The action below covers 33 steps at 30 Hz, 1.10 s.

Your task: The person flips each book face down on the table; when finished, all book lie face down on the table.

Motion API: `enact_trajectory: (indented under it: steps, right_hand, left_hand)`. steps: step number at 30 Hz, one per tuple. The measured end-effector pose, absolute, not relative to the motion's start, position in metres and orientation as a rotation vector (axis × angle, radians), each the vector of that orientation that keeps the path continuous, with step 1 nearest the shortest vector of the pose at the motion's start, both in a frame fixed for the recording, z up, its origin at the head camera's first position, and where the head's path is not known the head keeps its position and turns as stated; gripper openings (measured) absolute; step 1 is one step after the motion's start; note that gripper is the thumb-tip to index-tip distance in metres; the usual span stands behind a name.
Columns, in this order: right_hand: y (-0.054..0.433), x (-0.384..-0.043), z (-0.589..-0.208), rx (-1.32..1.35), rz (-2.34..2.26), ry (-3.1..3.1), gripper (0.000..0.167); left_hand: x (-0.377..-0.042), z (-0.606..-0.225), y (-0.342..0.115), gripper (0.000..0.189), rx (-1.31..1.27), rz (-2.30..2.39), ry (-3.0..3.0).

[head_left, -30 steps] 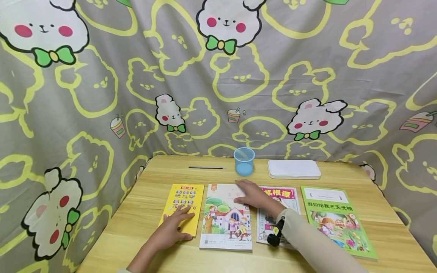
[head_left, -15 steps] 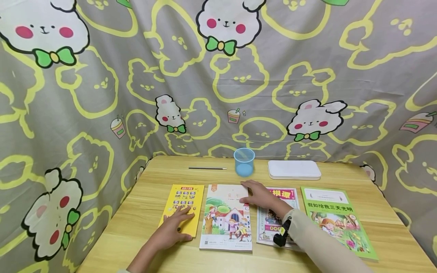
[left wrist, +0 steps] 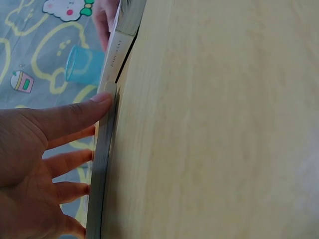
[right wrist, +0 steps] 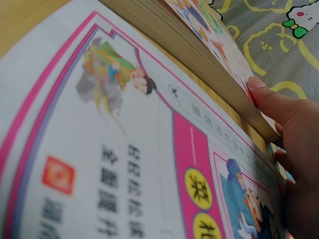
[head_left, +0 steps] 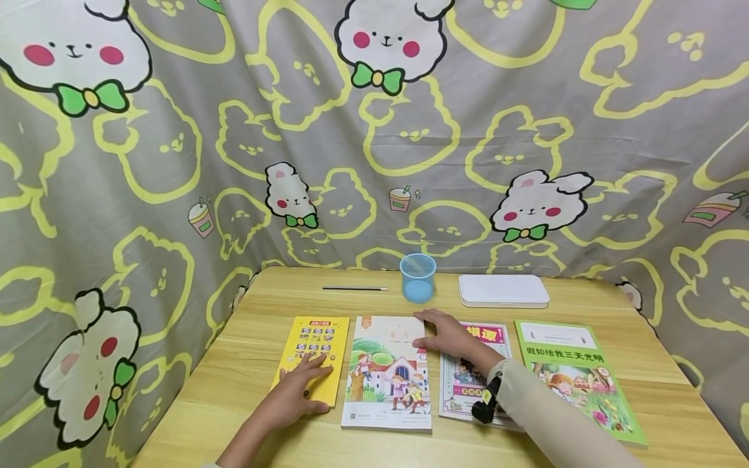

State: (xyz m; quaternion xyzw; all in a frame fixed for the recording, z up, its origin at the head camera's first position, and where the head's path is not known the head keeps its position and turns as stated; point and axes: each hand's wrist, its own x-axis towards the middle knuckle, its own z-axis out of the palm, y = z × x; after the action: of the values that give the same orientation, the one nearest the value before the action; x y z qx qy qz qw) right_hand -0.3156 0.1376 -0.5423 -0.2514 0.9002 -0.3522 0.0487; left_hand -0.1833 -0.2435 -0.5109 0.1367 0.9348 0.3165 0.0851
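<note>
In the head view, my left hand (head_left: pixel 297 391) rests with spread fingers on the yellow book (head_left: pixel 324 328). Its thumb lies along the book's near edge, which also shows as a thin grey spine (left wrist: pixel 101 174) in the left wrist view. My right hand (head_left: pixel 449 335) is at the upper right corner of the white illustrated book (head_left: pixel 380 383). The thumb (right wrist: pixel 261 88) touches that book's side edge in the right wrist view; the other fingers are partly hidden. Under the right wrist lies a pink-and-white book (head_left: pixel 459 403), partly covered by the forearm.
A green book (head_left: pixel 576 377) lies at the right. Along the back of the wooden table (head_left: pixel 199 422) are a thin dark stick-like pen (head_left: pixel 354 288), a blue translucent cup (head_left: pixel 418 279) and a white case (head_left: pixel 503 290). A patterned curtain (head_left: pixel 345 143) hangs behind.
My right hand has slid slightly right, from over the white book's top to its upper right corner. My left hand and the books stay where they were.
</note>
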Motion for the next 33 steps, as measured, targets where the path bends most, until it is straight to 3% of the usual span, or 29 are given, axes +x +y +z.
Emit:
enact_trajectory:
  steps: [33]
  right_hand:
    - [0.136,-0.314,-0.544,-0.708,-1.078,2.770,0.077]
  left_hand:
    - [-0.177,-0.506,-0.223,0.079,0.405,0.776,2.884]
